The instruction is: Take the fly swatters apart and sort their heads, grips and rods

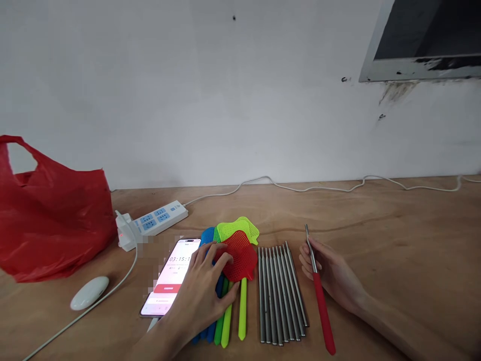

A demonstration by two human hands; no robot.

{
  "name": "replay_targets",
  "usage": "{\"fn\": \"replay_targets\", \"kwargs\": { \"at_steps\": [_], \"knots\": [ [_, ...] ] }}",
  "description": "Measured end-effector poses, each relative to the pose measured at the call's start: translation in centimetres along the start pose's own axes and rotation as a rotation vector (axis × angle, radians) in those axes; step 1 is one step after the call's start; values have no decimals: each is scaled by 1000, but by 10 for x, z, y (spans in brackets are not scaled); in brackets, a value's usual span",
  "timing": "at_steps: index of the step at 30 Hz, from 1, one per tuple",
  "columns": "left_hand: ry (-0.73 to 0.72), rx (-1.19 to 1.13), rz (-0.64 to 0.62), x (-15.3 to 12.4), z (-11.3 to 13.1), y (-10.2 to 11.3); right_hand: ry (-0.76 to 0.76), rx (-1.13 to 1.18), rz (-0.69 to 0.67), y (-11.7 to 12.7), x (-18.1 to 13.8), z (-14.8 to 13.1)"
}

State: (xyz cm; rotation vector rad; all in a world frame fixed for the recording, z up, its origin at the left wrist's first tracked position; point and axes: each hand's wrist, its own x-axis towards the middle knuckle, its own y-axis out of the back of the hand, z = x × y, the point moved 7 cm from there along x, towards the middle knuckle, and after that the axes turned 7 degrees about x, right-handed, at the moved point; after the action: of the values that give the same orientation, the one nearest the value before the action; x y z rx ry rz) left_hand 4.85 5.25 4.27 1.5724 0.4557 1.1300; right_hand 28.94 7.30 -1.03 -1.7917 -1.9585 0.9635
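Observation:
My left hand (201, 288) reaches over a small pile of plastic fly swatter parts, thumb and fingers apart. Its fingertips lie at the left edge of a red perforated swatter head (242, 255); firm contact is hard to make out. Beneath are a yellow-green head (240, 228) and a partly covered blue head (206, 234). Yellow-green handles (242, 311) and green and blue ones point toward me. Several metal rods (280, 296) lie side by side in the middle. At their right, my right hand (334, 273) grips a metal swatter rod with a red handle (323, 316), held tilted.
Left of the pile lies a phone (173, 276) showing a timer. Farther left are a white oval device (89, 293), a power strip (161, 218) with a plugged-in charger (127, 231), and a red plastic bag (56, 215). A white cable (311, 189) runs along the wall.

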Motion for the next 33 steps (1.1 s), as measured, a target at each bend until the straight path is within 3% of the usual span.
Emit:
{"fn": "replay_targets", "kwargs": {
  "at_steps": [8, 14, 19, 25, 33],
  "knots": [
    [7, -23, -22, 0, -5, -7, 4, -10, -3, 2, 1, 0],
    [-10, -68, 46, -1, -2, 2, -8, -7, -28, 0, 3, 1],
    [17, -183, 71, 1, 0, 12, -124, -142, -198, -7, 2, 9],
    [60, -334, 143, 1, 1, 18, -327, -600, -449, -21, -17, 25],
    [88, -413, 121, -2, 3, 12, -414, -655, -561, -34, -28, 39]
  ]
}}
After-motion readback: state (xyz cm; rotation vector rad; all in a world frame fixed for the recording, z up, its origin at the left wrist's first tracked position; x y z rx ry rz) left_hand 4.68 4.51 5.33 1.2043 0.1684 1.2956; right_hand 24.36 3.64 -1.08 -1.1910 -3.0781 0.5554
